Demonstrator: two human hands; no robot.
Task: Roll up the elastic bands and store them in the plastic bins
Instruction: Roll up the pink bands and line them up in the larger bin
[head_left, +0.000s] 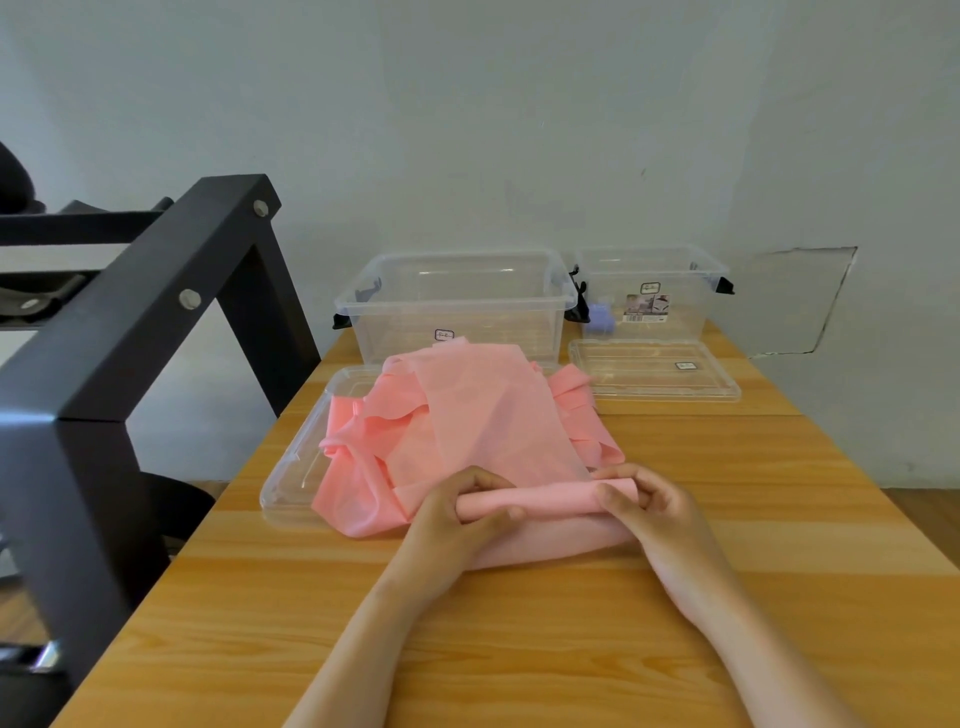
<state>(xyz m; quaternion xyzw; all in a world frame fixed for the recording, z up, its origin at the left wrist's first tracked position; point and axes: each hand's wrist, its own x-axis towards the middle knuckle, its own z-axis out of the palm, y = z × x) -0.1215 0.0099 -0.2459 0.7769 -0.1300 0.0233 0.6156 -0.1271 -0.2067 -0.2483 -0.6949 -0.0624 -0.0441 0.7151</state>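
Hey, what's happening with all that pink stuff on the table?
A person is rolling up a pink band on the wooden table. The left hand and the right hand each curl round one end of the roll. The rest lies loose in a heap, partly over a clear lid. At the back stand two open clear bins: the big bin looks empty, and a purple thing shows in the smaller bin.

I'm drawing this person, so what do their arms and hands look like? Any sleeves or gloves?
Draw two bare arms. The left forearm and the right forearm show no sleeves as far as the picture reaches. The left hand and the right hand wear no gloves, and no ring, watch or bracelet can be seen.
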